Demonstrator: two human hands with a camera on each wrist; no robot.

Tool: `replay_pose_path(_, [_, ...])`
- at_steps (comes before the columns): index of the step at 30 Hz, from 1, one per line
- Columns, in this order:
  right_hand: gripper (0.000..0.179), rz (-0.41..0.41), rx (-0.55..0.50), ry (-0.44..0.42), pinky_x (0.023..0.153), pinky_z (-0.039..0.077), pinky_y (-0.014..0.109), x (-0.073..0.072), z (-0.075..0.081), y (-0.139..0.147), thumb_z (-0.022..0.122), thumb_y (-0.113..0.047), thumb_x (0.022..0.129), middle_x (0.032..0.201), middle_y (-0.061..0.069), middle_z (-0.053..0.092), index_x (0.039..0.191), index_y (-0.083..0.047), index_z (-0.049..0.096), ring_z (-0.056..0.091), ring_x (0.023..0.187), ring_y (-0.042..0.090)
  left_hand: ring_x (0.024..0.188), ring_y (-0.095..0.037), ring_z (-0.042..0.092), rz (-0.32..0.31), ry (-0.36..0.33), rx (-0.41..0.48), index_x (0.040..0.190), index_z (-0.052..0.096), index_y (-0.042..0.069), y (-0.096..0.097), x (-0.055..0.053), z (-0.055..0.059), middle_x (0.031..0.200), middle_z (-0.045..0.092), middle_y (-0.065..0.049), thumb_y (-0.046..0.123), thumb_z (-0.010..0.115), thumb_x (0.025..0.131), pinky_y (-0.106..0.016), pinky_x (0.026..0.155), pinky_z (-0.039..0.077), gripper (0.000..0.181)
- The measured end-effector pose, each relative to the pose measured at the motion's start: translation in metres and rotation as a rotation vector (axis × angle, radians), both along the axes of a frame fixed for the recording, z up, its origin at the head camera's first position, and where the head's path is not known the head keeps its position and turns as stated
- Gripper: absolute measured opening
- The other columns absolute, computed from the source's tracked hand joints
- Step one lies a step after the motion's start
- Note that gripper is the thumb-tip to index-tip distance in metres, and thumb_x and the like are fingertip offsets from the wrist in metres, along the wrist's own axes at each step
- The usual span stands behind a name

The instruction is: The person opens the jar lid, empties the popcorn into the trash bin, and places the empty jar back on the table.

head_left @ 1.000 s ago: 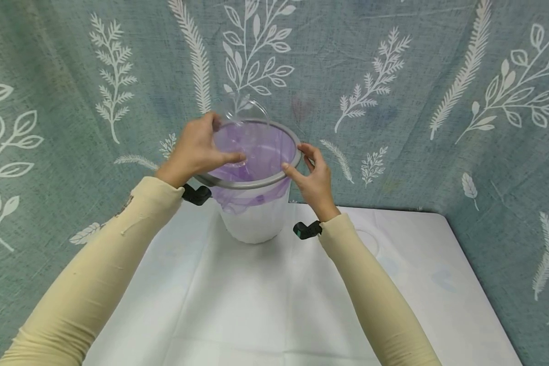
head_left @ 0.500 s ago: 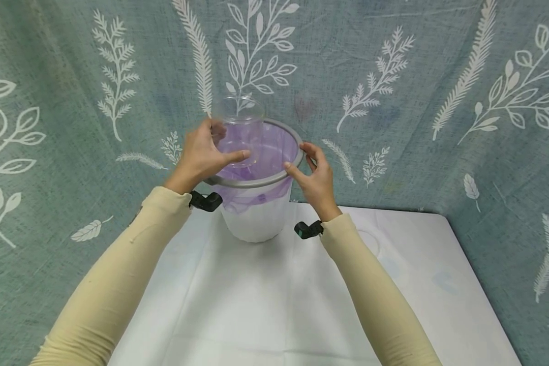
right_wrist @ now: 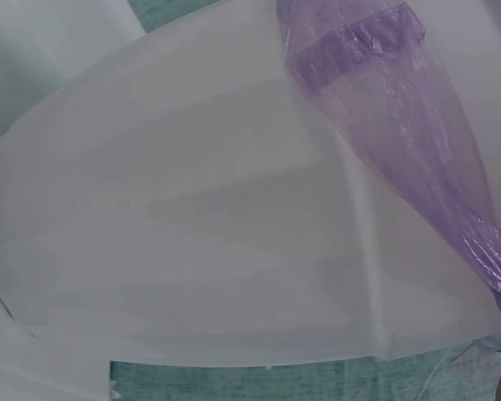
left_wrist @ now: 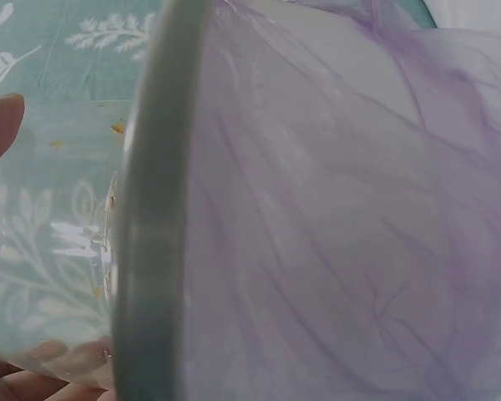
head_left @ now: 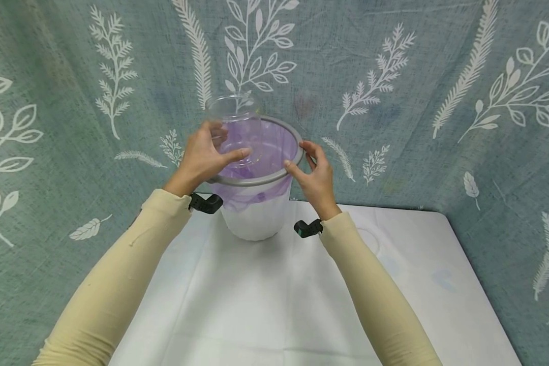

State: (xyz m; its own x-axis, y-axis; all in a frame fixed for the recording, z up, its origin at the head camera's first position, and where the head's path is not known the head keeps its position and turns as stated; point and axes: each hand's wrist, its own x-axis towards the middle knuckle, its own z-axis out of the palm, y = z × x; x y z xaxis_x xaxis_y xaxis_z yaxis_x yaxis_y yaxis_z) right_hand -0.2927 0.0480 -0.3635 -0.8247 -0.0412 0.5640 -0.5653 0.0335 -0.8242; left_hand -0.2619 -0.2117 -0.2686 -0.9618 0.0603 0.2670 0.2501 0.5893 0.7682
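A clear, see-through plastic jar [head_left: 243, 129] stands roughly upright over the mouth of a white bin [head_left: 256, 221]. My left hand [head_left: 203, 152] holds the jar from its left side, thumb in front and fingers behind. In the left wrist view, small yellowish bits cling to the jar [left_wrist: 50, 200] beside the bin's grey rim [left_wrist: 154, 217]. A purple bag [head_left: 276, 147] lines the bin and folds over its outside. At the bin's right, my right hand [head_left: 315, 175] grips the rim between thumb and fingers. The right wrist view shows mostly bin wall and the purple bag [right_wrist: 426, 142].
The bin stands near the back of a table with a white cloth [head_left: 238, 305]. Behind and beside it hangs a green curtain [head_left: 325, 56] with white leaf patterns. Dark wrist cameras [head_left: 206, 203] sit near both sleeve cuffs.
The jar was blurred and tilted a second ago and now stands steadier and more upright. My left hand has shifted slightly right. The right hand has stayed on the rim.
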Motion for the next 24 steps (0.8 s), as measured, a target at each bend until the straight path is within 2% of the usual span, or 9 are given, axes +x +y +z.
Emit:
replay_pose_path(4, [0.065,0.007,-0.014,0.006,0.124,0.031,0.037,0.002,0.002,-0.002,0.077,-0.002,0.095,0.152,0.027,0.048,0.149,0.011,0.043,0.042,0.147,0.035,0.143,-0.037,0.05,-0.004,-0.005,0.01,0.156,0.034,-0.005,0.001,0.002,0.002,0.154,0.05,-0.025,0.044,0.089,0.083,-0.051,0.117,0.042,0.103])
replay_pose_path(7, [0.064,0.017,-0.024,0.012,0.125,0.03,0.043,0.01,0.009,-0.003,0.075,0.001,0.095,0.151,0.034,0.046,0.148,0.016,0.042,0.04,0.146,0.041,0.143,-0.037,0.051,-0.01,-0.001,0.016,0.156,0.035,-0.005,0.002,0.005,0.002,0.154,0.051,-0.025,0.043,0.09,0.083,-0.05,0.117,0.042,0.103])
replay_pose_path(12, [0.06,0.025,-0.032,-0.004,0.125,0.03,0.043,0.027,0.025,-0.004,0.073,0.004,0.095,0.149,0.036,0.046,0.145,0.019,0.042,0.04,0.146,0.043,0.142,-0.037,0.052,-0.029,0.016,0.013,0.154,0.037,-0.006,0.005,0.01,0.004,0.151,0.053,-0.024,0.04,0.091,0.083,-0.049,0.117,0.043,0.1])
replay_pose_path(15, [0.06,0.026,-0.038,-0.009,0.125,0.03,0.043,0.03,0.028,-0.004,0.072,0.005,0.095,0.149,0.036,0.045,0.144,0.02,0.042,0.039,0.146,0.043,0.14,-0.038,0.054,-0.04,0.038,0.005,0.151,0.039,-0.006,0.008,0.015,0.005,0.149,0.055,-0.023,0.038,0.091,0.083,-0.049,0.116,0.044,0.097])
replay_pose_path(19, [0.061,0.029,-0.038,-0.01,0.126,0.03,0.044,0.029,0.027,-0.004,0.073,0.004,0.095,0.149,0.036,0.045,0.145,0.019,0.041,0.039,0.146,0.044,0.137,-0.039,0.057,-0.053,0.075,-0.009,0.145,0.046,-0.005,0.014,0.024,0.007,0.144,0.058,-0.022,0.037,0.092,0.082,-0.048,0.114,0.047,0.088])
replay_pose_path(24, [0.061,0.028,-0.029,-0.011,0.125,0.03,0.044,0.028,0.026,-0.004,0.073,0.003,0.096,0.15,0.035,0.046,0.146,0.019,0.041,0.039,0.146,0.043,0.14,-0.037,0.054,-0.101,0.066,0.02,0.145,0.046,0.001,0.023,0.04,0.007,0.148,0.055,-0.021,0.035,0.092,0.082,-0.047,0.115,0.045,0.085])
